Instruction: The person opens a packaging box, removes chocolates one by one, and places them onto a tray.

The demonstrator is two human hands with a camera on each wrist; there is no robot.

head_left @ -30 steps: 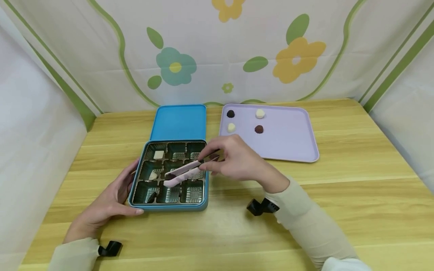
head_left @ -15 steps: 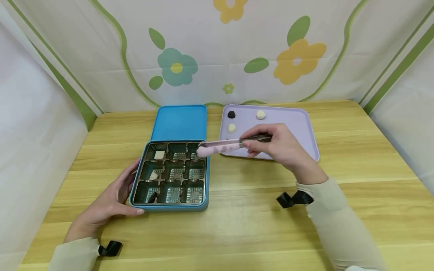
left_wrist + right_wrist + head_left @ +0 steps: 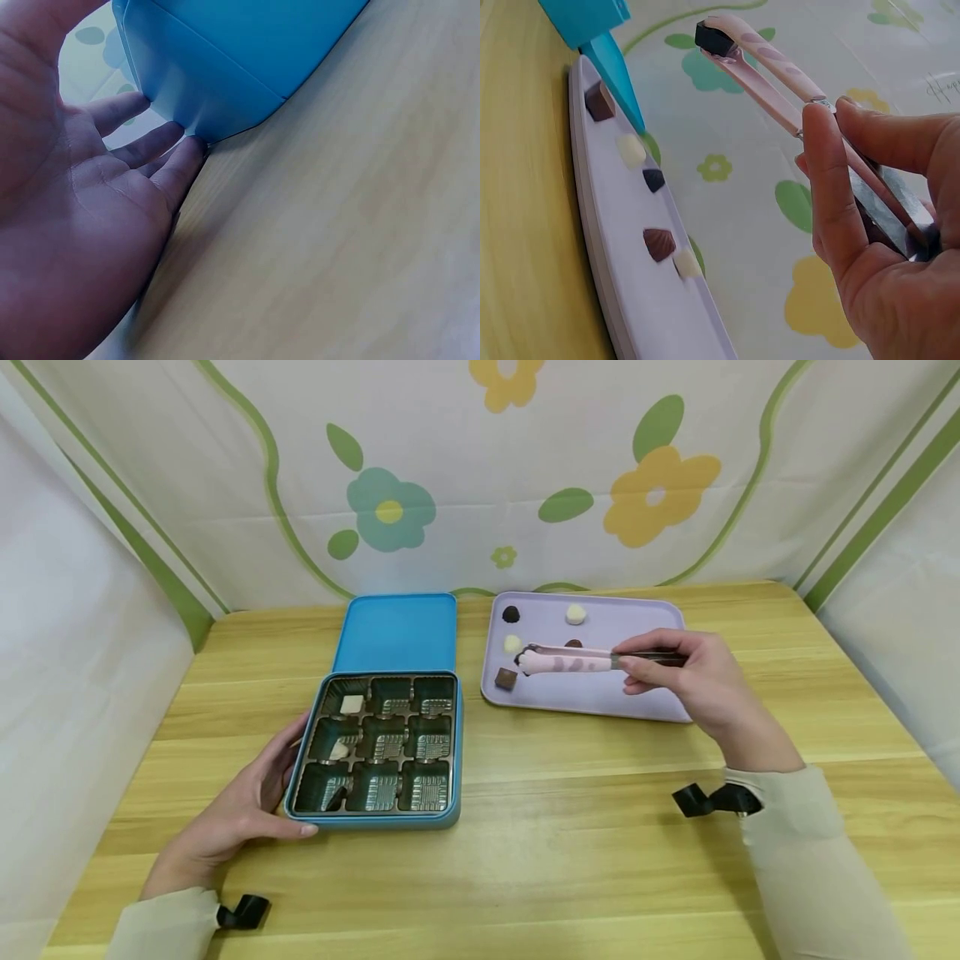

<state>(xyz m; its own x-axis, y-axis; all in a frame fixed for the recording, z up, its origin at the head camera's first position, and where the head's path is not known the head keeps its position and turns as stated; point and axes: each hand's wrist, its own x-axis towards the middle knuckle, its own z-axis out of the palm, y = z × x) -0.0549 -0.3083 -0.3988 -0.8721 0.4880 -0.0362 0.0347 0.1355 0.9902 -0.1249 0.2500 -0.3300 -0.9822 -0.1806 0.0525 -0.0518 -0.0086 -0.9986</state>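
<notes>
Fingers (image 3: pixel 832 187) of R hand (image 3: pixel 705 681) pinch the pink tongs (image 3: pixel 570 660) near the metal end, thumb on top. The tips grip a dark chocolate (image 3: pixel 714 36), held above the lilac tray (image 3: pixel 645 693).

Vs 0.5 s ago: R hand has gone further right, the tongs now lie fully over the tray w/ tips near its left side, no longer at the box edge. A brown square chocolate (image 3: pixel 506 677) now lies at the tray's front-left corner; it wasn't there before. L hand and box unchanged.

Pose: R forearm comes in from lower right, wrist raised, tongs roughly level and pointing left. L hand (image 3: pixel 240 810) lies flat on the table, fingers straight and slightly spread, tips touching the left front corner of the blue tin box (image 3: pixel 375 817).

Count: 5 chocolates on the tray – 2 white, 1 black, 2 brown. Box insert has 9 cells in a 3x3 grid; 2 white pieces visible in the left column, plus a pale bit in the front-left cell, can't tell what. 1 blue lid (image 3: pixel 396 631) lies behind the box.
</notes>
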